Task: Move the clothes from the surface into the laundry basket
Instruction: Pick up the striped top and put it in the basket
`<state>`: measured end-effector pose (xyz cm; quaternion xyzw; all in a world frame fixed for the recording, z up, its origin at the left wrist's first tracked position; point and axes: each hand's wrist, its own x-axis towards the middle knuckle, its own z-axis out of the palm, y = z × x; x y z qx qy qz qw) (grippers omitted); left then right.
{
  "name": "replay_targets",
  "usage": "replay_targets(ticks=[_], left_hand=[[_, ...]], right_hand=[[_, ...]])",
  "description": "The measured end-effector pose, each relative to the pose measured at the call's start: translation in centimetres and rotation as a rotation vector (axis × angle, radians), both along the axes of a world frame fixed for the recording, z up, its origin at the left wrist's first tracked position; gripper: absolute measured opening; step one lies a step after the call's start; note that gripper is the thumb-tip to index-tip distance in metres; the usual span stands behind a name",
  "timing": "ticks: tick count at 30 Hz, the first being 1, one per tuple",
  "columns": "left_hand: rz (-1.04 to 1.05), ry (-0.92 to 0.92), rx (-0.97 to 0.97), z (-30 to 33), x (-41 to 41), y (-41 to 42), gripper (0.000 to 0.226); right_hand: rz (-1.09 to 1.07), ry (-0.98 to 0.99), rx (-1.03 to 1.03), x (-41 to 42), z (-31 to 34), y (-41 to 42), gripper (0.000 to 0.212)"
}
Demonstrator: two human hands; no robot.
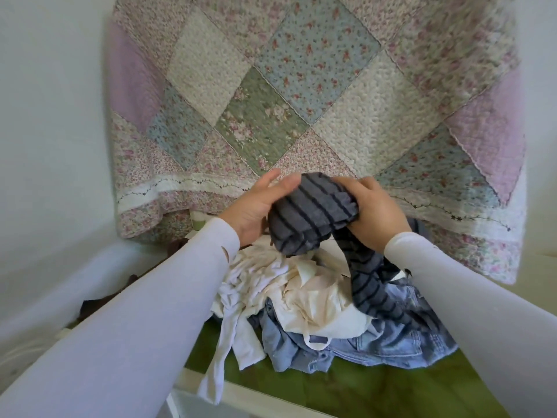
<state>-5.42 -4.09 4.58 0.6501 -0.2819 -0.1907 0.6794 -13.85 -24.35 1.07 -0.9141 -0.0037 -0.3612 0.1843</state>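
Striped grey garment: we clamp it with both hands, left and right, above the clothes pile.

Right hand fingertips buried in the bunched grey striped garment; grip underneath out of sight. Left hand palm partly covered by the same cloth. Striped tail trailing down behind the right sleeve, end unseen. Denim piece mostly under cream and white clothes. Dark brown item beside the left sleeve, perhaps clothing, too obscured to name. Patchwork quilt cropped at top, edges smeared.
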Motion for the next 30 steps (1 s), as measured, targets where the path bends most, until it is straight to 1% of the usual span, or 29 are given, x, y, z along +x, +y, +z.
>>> replay_targets(ticks=[2, 4, 8, 10, 12, 15, 17, 18, 20, 22, 25, 28, 30], left_hand=[[-0.012, -0.04, 0.075, 0.0, -0.1, -0.2, 0.128], [-0.06, -0.044, 0.122, -0.8, -0.1, -0.3, 0.12], [-0.138, 0.028, 0.094, -2.8, -0.7, -0.3, 0.064], [-0.127, 0.058, 0.04, -3.4, -0.8, -0.4, 0.053], [-0.095, 0.032, -0.008, -3.6, -0.9, -0.5, 0.047], [0.018, -0.038, -0.024, -3.3, -0.8, -0.5, 0.044], [0.107, -0.059, -0.041, -2.9, -0.7, -0.5, 0.043], [0.136, -0.062, -0.053, -2.5, -0.6, -0.4, 0.048], [0.162, -0.071, -0.081, -1.8, -0.4, 0.1, 0.059], [0.173, -0.089, -0.136, -1.0, -0.3, 0.6, 0.053], [0.161, -0.104, -0.219, 0.6, -0.3, 1.6, 0.049], [0.143, -0.098, -0.291, 1.6, 0.1, 2.3, 0.053], [0.142, -0.08, -0.318, 1.9, 0.0, 2.4, 0.059]], right_hand=[[0.045, 0.009, -0.112, -0.1, 0.8, 0.6, 0.062], [0.085, 0.008, -0.143, -0.1, 1.4, 1.0, 0.06], [0.211, 0.011, -0.111, 0.2, 1.3, 1.8, 0.057], [0.245, 0.004, -0.1, 0.4, 0.9, 1.9, 0.057], [0.244, -0.011, -0.066, 0.5, 0.6, 1.6, 0.057], [0.206, 0.008, -0.035, 0.4, 0.4, 1.3, 0.061], [0.203, 0.039, 0.013, 0.3, 0.2, 0.9, 0.071], [0.209, 0.063, 0.063, 0.2, 0.1, 0.7, 0.079], [0.241, 0.103, 0.226, -0.2, -0.4, 0.0, 0.096], [0.298, 0.097, 0.413, -0.6, -1.1, -0.7, 0.109], [0.347, 0.071, 0.601, -0.7, -2.5, -1.3, 0.117], [0.416, 0.074, 0.648, 0.1, -3.6, -1.5, 0.122], [0.411, 0.073, 0.639, 1.0, -4.4, -1.5, 0.131]])
